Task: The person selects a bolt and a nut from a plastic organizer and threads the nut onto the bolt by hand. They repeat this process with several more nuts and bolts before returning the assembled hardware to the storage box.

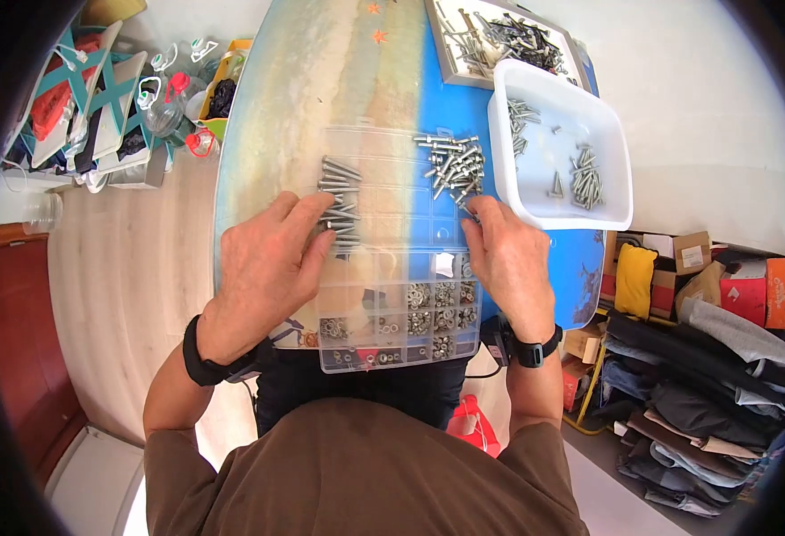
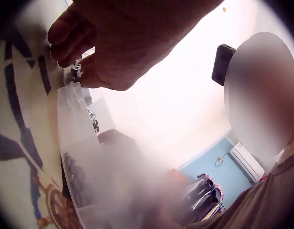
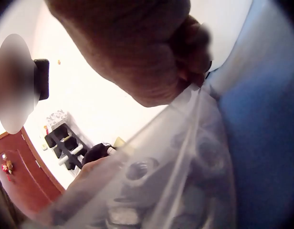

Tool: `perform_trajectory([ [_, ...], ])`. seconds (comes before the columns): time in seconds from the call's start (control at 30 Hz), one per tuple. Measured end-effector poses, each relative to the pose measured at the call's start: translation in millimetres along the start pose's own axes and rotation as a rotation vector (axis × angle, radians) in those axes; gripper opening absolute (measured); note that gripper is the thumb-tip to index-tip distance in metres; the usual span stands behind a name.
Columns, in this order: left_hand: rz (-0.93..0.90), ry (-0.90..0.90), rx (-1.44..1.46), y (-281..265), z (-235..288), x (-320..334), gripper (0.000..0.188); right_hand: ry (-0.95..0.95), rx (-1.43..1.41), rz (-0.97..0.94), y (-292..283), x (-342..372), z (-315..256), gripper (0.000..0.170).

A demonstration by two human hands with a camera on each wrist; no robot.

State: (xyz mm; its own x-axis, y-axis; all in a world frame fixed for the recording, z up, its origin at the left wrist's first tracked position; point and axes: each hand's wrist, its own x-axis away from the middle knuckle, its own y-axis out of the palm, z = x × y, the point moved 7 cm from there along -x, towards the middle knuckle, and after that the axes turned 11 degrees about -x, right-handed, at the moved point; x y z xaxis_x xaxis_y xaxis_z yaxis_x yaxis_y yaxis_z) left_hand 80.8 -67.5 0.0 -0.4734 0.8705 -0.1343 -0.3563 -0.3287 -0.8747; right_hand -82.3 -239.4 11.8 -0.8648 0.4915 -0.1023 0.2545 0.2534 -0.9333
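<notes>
A clear compartment box (image 1: 399,295) lies with its lid (image 1: 383,192) opened flat on the table. My left hand (image 1: 272,263) is at a row of long bolts (image 1: 342,186) on the lid's left side; in the left wrist view its thumb and fingertips pinch a metal bolt (image 2: 76,70). A pile of bolts (image 1: 457,165) lies on the lid's right side. At that pile's lower end, my right hand (image 1: 510,259) pinches a bolt with thumb and forefinger, mostly hidden by the fingers. Nuts and washers (image 1: 419,295) fill several compartments.
A white tub (image 1: 625,170) with loose screws stands to the right of the lid. Behind it, a tray (image 1: 450,62) holds more screws. Bottles (image 1: 162,112) stand on the floor at the left; stacked clothes (image 1: 678,384) and boxes are at the right.
</notes>
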Motion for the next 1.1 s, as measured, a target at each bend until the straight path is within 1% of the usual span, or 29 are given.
perform_trajectory([
  [0.1,-0.019,0.001,0.032,2.3,-1.7,0.8,0.033,-0.049,-0.031,0.031,0.8,0.3,-0.3,0.015],
  [0.23,-0.015,0.012,0.049,1.8,-2.9,2.5,0.037,-0.043,-0.031,0.026,1.7,1.6,-0.3,0.014],
  [0.33,-0.008,0.022,0.046,1.5,-4.2,5.3,0.039,-0.095,-0.085,0.040,0.8,1.8,-3.4,0.014],
  [0.4,-0.014,0.014,0.041,0.2,-4.1,6.7,0.039,-0.066,-0.091,0.009,1.3,2.7,-3.7,0.015],
  [0.47,-0.020,0.008,0.037,-0.8,-2.4,8.2,0.040,-0.101,-0.068,0.003,1.3,3.9,-6.3,0.015],
  [0.53,0.071,-0.017,0.078,-8.3,0.0,10.5,0.045,-0.134,-0.044,-0.003,-0.4,6.2,-8.9,0.016],
  [0.67,0.127,-0.018,0.175,-19.5,6.6,20.1,0.040,-0.192,-0.108,0.031,-8.8,17.2,-17.0,0.015],
  [0.73,-0.002,-0.029,0.364,-16.9,12.0,28.3,0.033,-0.208,-0.147,0.055,-15.7,26.3,-24.1,0.015],
  [0.77,0.003,-0.026,0.358,-16.5,15.9,33.0,0.033,-0.187,-0.195,0.097,-23.1,31.7,-28.7,0.014],
  [0.83,-0.093,-0.010,0.637,-2.5,31.8,43.0,0.026,-0.167,-0.244,0.147,-28.6,47.0,-36.4,0.013],
  [0.87,-0.090,-0.004,0.633,-1.4,42.2,48.8,0.026,-0.181,-0.400,0.209,-31.8,57.0,-40.2,0.013],
  [0.9,-0.249,-0.149,0.884,13.5,50.7,57.4,0.026,-0.194,-0.555,0.272,-35.0,67.1,-44.2,0.013],
  [0.93,-0.413,-0.297,1.129,29.2,62.0,68.3,0.027,-0.196,-0.553,0.282,-34.0,76.0,-52.4,0.013],
  [0.97,-0.432,-0.322,1.223,37.3,71.4,74.1,0.032,-0.180,-0.646,0.307,-32.8,84.3,-59.4,0.014],
  [1.0,-0.431,-0.316,1.215,44.1,76.7,79.1,0.032,-0.165,-0.740,0.332,-31.0,91.4,-65.1,0.015],
  [1.03,-0.484,-0.346,1.317,54.2,83.4,85.8,0.033,-0.190,-0.799,0.346,-25.8,98.6,-68.4,0.016],
  [1.07,-0.542,-0.376,1.420,61.7,90.4,92.6,0.034,-0.190,-0.800,0.356,-20.9,107.0,-70.7,0.016],
  [1.1,-0.535,-0.401,1.431,64.3,93.2,97.1,0.034,-0.153,-0.831,0.382,-16.7,115.6,-69.3,0.016],
])
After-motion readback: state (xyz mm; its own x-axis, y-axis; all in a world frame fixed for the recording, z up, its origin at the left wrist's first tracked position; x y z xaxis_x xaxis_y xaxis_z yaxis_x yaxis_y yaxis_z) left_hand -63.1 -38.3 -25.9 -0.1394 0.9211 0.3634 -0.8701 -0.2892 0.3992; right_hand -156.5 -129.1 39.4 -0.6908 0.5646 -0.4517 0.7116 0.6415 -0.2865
